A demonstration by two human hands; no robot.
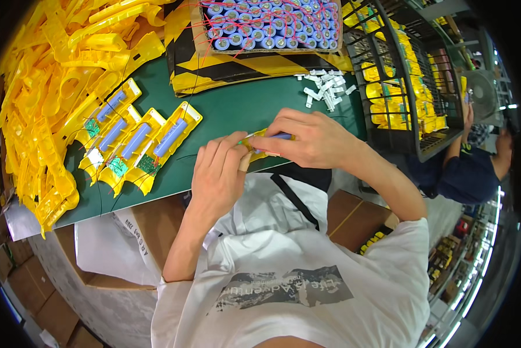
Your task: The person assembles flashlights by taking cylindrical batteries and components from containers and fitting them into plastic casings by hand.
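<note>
At the near edge of the green table, my left hand [219,169] is closed on the left end of a yellow plastic shell half [258,156]. My right hand [308,139] bends over the same shell, its fingers pinched at the middle. Part of a blue cylindrical battery cell [284,136] shows in the shell beneath the right fingers. The fingers hide most of the piece and whatever small part they press. To the left lie several similar shell halves [168,142], each with a blue cell, and small green circuit boards [118,167] and thin wires show among them.
Yellow shells [46,127] form a large heap at the left. A carton of blue cells with red wires [272,26] stands at the back on a black-and-yellow striped surface [237,74]. White plastic clips [329,88] lie before a black crate [414,110] of yellow parts. Another person [469,174] is at far right.
</note>
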